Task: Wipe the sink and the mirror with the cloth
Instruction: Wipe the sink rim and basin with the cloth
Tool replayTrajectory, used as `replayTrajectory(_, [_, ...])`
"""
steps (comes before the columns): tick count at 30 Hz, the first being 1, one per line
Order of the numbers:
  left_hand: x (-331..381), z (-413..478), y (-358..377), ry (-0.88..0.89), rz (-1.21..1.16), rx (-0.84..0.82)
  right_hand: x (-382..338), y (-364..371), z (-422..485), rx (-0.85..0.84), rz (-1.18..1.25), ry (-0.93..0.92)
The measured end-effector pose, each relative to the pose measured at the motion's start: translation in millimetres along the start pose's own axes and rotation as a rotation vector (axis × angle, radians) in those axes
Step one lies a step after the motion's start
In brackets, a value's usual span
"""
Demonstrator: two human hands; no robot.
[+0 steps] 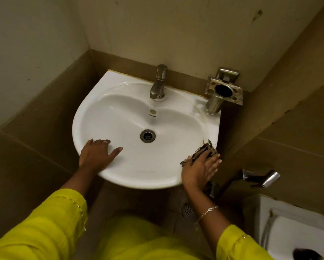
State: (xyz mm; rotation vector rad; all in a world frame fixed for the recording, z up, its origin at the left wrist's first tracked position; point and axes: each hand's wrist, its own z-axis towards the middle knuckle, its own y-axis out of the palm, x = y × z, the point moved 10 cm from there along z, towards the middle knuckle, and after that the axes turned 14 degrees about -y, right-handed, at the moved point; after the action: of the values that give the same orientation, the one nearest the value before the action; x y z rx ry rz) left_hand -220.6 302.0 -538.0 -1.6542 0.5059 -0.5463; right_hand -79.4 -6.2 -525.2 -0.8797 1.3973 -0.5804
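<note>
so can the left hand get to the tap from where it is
Probably yes: the left hand rests open on the front rim of the sink, and nothing stands between it and the tap.

A brand mark [152, 115] on the sink [86, 109] is unreadably blurred.

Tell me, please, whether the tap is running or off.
Off: no water falls from the tap, and none pools in the sink around the drain.
</note>
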Motion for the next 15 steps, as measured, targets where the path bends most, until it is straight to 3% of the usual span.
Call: replayTrajectory(15, [3,-1,-3,0.000,0.017,0.011,9,-6,46,-0.033,-0.110,-0.058])
